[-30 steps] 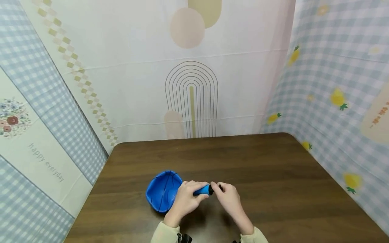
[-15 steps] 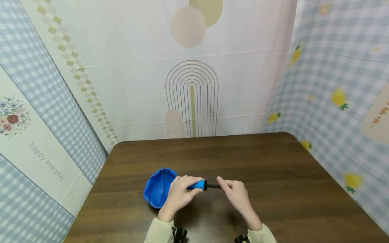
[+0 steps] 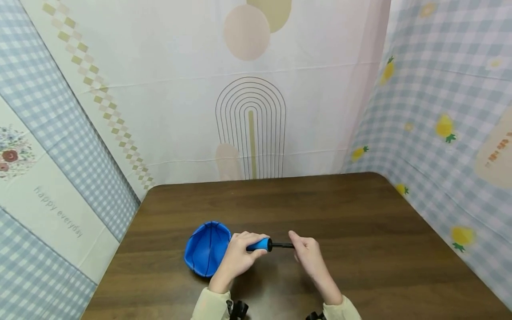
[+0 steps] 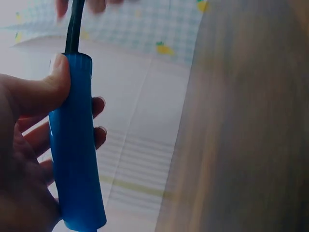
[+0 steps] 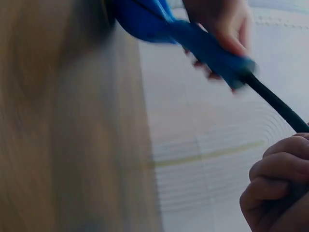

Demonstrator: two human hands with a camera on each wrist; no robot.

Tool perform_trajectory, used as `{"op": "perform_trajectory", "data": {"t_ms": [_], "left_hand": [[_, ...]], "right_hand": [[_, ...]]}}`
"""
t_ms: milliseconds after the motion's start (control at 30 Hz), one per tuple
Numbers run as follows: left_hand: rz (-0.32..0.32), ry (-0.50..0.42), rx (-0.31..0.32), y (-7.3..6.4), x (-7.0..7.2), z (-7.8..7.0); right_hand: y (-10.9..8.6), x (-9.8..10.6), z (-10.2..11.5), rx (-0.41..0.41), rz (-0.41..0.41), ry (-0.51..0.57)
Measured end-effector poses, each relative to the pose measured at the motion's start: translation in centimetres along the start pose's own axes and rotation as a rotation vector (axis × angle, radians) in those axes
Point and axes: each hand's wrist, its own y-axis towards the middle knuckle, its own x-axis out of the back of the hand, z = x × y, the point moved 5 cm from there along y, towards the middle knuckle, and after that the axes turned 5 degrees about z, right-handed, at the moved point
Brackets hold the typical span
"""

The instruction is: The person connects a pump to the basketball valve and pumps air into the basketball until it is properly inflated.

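My left hand (image 3: 239, 257) holds the blue barrel (image 4: 77, 145) of a small hand pump, thumb along one side and fingertips showing round the other. A black rod (image 3: 282, 245) sticks out of the barrel toward the right. My right hand (image 3: 309, 254) grips the rod's far end with curled fingers (image 5: 280, 166), which hide the handle. Just left of my left hand is a blue ball (image 3: 207, 250) with black seams, caved in like a bowl. In the right wrist view the barrel's far end overlaps the ball (image 5: 142, 21).
The brown wooden table (image 3: 320, 209) lies under both hands. Behind it hangs a pale patterned cloth (image 3: 180, 115), with checked cloths (image 3: 424, 155) along the sides. Black straps with small devices (image 3: 238, 310) sit at the wrists.
My right hand has moved right, drawing the black rod out of the barrel. The left hand and the ball have shifted slightly left. Over the last half second the hands hardly move.
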Motion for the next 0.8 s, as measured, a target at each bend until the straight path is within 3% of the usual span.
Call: {"op": "perform_trajectory", "data": {"t_ms": [167,333,433,567,667,800], "left_hand": [[0.041,-0.029,-0.035,0.2,-0.9,-0.7],[0.122,-0.048,-0.036,0.3,-1.0,-0.2],[0.132,-0.024,-0.026,0.2,-0.4,0.4],[0.072,0.001,0.028,0.1,0.5,1.0],[0.035,0.018,0.052,0.4,0.5,0.9],[0.018,0.032,0.026,0.9,-0.6,-0.1]], "right_hand": [[0.7,-2.3,-0.6,-0.028,0.127,-0.005],[0.5,-1.9,-0.6,-0.004,0.079,-0.187],[0.4,-1.1,-0.6,0.022,0.031,-0.261],[0.3,1.0,-0.4,0.037,-0.061,-0.23],[0.5,2.3,-0.5,0.02,-0.118,-0.125],[1.0,1.5,-0.7,-0.023,-0.086,-0.016]]}}
